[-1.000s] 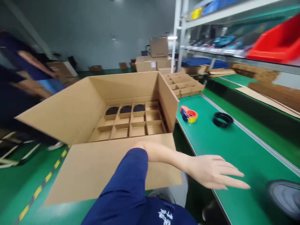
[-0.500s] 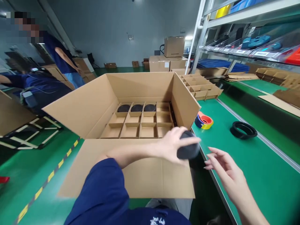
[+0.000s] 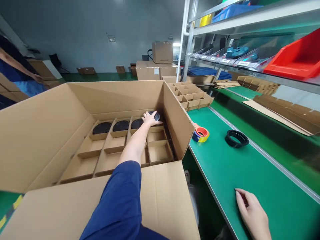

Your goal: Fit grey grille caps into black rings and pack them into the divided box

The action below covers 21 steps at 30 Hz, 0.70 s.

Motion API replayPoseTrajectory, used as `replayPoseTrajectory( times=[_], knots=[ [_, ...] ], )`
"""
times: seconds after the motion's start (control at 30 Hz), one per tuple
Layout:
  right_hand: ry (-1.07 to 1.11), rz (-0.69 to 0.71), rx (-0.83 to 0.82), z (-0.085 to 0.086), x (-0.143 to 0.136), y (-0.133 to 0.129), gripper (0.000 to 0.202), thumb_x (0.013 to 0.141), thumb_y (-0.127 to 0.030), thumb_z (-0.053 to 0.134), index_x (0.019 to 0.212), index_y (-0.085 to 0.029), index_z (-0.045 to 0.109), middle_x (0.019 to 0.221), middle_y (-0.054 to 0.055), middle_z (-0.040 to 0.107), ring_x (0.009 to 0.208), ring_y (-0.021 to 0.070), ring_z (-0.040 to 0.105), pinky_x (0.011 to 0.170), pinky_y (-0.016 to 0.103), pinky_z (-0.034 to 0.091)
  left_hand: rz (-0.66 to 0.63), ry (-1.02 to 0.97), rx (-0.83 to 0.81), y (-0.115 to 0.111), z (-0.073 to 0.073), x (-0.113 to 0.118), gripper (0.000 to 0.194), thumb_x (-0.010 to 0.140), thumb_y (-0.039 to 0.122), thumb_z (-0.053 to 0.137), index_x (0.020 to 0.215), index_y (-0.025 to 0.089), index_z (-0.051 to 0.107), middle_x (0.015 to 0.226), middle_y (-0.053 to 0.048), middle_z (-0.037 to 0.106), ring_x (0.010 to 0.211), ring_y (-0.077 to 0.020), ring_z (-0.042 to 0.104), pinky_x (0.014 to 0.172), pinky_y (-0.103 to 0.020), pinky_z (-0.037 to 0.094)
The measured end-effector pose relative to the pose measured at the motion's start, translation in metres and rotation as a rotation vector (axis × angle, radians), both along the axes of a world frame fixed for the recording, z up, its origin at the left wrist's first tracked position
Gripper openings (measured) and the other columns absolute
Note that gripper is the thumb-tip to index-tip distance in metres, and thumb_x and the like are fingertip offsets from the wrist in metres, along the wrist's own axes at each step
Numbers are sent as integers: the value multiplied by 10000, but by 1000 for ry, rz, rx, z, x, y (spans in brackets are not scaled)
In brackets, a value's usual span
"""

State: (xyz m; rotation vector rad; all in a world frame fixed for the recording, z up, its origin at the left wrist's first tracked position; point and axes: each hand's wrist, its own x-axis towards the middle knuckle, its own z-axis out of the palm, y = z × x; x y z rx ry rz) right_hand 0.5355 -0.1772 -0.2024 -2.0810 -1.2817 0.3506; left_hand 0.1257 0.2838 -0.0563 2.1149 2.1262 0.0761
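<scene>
My left hand (image 3: 149, 119) reaches into the open cardboard box (image 3: 117, 91) and grips a black round part (image 3: 157, 116) from above. The part is at the far right compartment of the cardboard divider grid (image 3: 83, 163), partly hidden by my fingers. In the same far row sit three black round tops (image 3: 102, 128), one per compartment. Over the green work surface, my right hand (image 3: 253, 213) is loosely closed, fingers curled in, with nothing visible in it. A black ring (image 3: 236, 138) lies farther along that surface, apart from this hand.
Tape rolls (image 3: 200, 133) lie by the box's right wall. Behind them is a stack of cardboard dividers (image 3: 191, 95). A shelf rack with a red bin (image 3: 296, 60) overhangs the right side. Another person (image 3: 18, 68) stands at far left; stacked cartons (image 3: 147, 70) stand behind.
My left hand has carried the black round part from near the bench edge forward into the box's far right compartment. My right hand has lowered and its fingers have curled. The view has turned right.
</scene>
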Motion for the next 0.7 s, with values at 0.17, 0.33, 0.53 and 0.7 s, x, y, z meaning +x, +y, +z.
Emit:
replayPoseTrajectory(
  times=[0.17,0.33,0.53,0.7],
  knots=[
    [22,-34,-77,7,-2,-1,512,933,-670,478,1021,-218,702,938,72,717,750,228,700,635,339,577,-19,75,-168,14,-39,0,1095,758,911,514,1653,324,285,1734,-211,118,1591,-478,48,1225,-674,147],
    [32,-72,-111,11,-5,-5,567,901,-725,481,1022,-214,697,915,67,697,737,221,681,653,347,575,-5,115,-118,10,-69,2,959,873,884,287,1662,339,253,1752,-167,63,1596,-476,21,1201,-752,50],
    [52,-55,-99,6,-1,-9,558,889,-724,505,1040,-224,702,916,58,698,742,224,681,651,351,568,-1,122,-114,9,-72,3,972,885,884,258,1668,309,238,1746,-196,47,1597,-472,31,1199,-758,58],
    [14,-9,-23,7,-6,9,412,966,-583,495,1050,-230,693,971,54,711,788,219,688,716,351,550,-31,123,-59,-16,-38,4,879,971,751,333,1661,210,269,1721,-253,125,1595,-464,70,1185,-768,159]
  ],
)
